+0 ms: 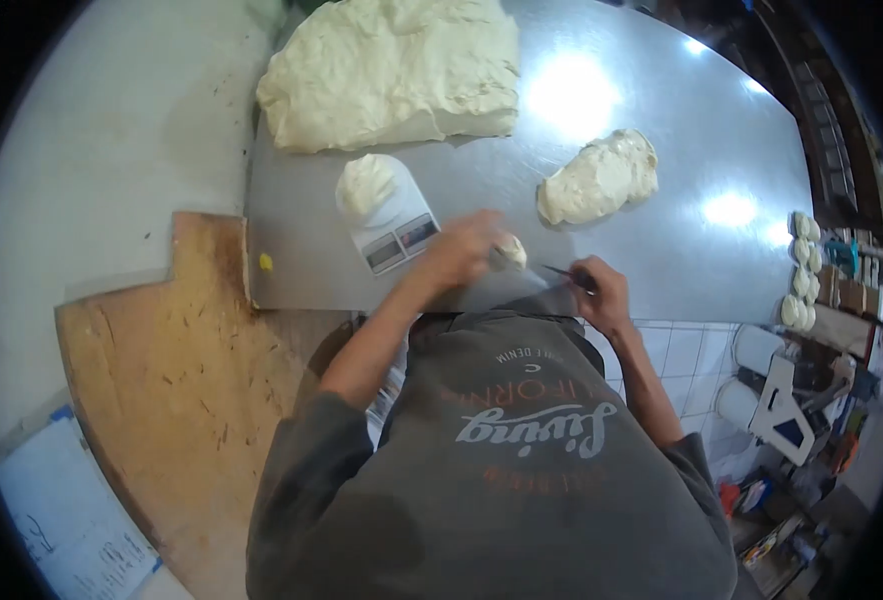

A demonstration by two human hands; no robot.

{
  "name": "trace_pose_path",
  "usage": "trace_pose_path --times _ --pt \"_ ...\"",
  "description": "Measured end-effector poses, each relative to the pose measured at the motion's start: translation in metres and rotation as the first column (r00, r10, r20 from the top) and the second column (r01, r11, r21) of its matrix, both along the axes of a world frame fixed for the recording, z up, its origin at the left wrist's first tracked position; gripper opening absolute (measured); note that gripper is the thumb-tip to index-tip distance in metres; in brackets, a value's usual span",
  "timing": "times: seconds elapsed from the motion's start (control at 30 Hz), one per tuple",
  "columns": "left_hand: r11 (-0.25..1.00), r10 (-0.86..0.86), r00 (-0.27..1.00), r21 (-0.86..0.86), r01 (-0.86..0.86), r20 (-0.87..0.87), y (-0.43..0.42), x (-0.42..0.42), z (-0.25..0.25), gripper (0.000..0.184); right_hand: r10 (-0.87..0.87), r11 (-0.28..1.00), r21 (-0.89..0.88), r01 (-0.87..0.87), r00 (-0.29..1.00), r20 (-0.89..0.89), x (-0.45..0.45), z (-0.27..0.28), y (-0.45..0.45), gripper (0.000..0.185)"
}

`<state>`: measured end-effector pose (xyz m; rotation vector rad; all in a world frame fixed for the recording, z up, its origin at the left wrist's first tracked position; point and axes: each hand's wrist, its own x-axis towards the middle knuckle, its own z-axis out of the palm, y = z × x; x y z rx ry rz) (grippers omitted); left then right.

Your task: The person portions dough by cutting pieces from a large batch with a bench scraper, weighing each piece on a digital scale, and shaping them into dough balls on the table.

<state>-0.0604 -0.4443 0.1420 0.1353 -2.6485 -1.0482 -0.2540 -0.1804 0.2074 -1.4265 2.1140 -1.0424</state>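
My left hand (466, 248), smeared by motion, has its fingers closed at a small pale piece of dough (510, 252) near the table's front edge. In my right hand (606, 292) is a dark-handled knife (583, 279), its thin dark tip pointing left towards that piece. Left of my left hand stands a white kitchen scale (385, 232) with a lump of dough (368, 188) on its platform. An elongated slab of dough (601, 178) lies beyond my right hand.
A large mass of dough (391, 75) covers the back left of the metal table (681, 240). Several small dough pieces (801, 285) are lined up at the right edge. A wooden board (181, 400) lies left, and a yellow scrap (265, 262) sits near the table corner.
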Motion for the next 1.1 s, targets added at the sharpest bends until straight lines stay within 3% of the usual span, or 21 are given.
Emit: trace_pose_path --times 0.03,0.13,0.23,0.33,0.43,0.5,0.7,0.77,0.83,0.9,0.97,1.03,1.1 --pt "0.989 -0.108 0.994 -0.103 0.107 -0.001 0.021 -0.009 -0.010 0.057 -0.077 0.997 0.014 0.077 0.997 0.012 0.000 -0.005 0.005 0.024" --pt "0.994 -0.074 0.995 0.090 0.068 0.066 0.025 -0.030 -0.030 0.057 -0.240 0.969 0.065 0.236 0.969 0.055 -0.001 -0.005 0.018 0.018" --pt "0.955 0.297 0.922 0.057 -0.293 -0.249 0.057 -0.023 0.016 0.047 -0.400 0.916 0.081 0.394 0.913 0.079 -0.003 -0.003 0.026 0.020" --pt "0.886 0.310 0.911 -0.264 -0.380 -0.271 0.067 -0.019 0.005 0.038 -0.524 0.851 0.087 0.518 0.848 0.078 -0.005 -0.001 0.025 0.027" --pt "0.932 0.288 0.954 -0.207 -0.299 -0.080 0.069 -0.007 -0.008 0.032 -0.584 0.812 0.068 0.580 0.809 0.069 -0.008 -0.006 0.021 0.032" --pt "0.940 0.281 0.958 -0.182 -0.287 -0.058 0.065 -0.013 -0.016 0.034 -0.585 0.811 0.061 0.582 0.808 0.072 -0.013 -0.008 0.016 0.035" --pt "0.942 0.305 0.952 -0.161 -0.296 0.031 0.065 -0.013 -0.021 0.036 -0.430 0.862 0.288 0.418 0.903 -0.023 -0.017 -0.001 -0.015 0.042" --pt "0.943 0.307 0.951 -0.144 -0.299 0.037 0.071 -0.014 -0.019 0.036 -0.251 0.954 0.149 0.260 0.965 -0.077 -0.017 -0.004 -0.031 0.041" --pt "0.947 0.308 0.951 -0.112 -0.302 0.041 0.071 -0.011 -0.017 0.036 -0.180 0.949 0.224 0.222 0.964 -0.195 -0.012 0.010 -0.066 0.030" --pt "0.949 0.292 0.955 -0.139 -0.282 0.055 0.070 -0.010 -0.017 0.036 -0.090 0.971 0.190 0.145 0.958 -0.273 -0.006 0.016 -0.103 0.026" --pt "0.945 0.303 0.948 -0.164 -0.284 0.103 0.072 -0.009 -0.017 0.035 0.071 0.943 0.328 0.048 0.937 -0.342 -0.007 -0.012 -0.138 0.029" --pt "0.938 0.329 0.927 -0.178 -0.298 0.181 0.079 -0.004 -0.019 0.033 0.106 0.943 0.332 0.036 0.911 -0.398 0.000 -0.038 -0.165 0.032" --pt "0.932 0.355 0.923 -0.139 -0.336 0.146 0.083 0.004 -0.024 0.030 0.115 0.940 0.341 0.024 0.917 -0.381 -0.006 -0.042 -0.172 0.032"
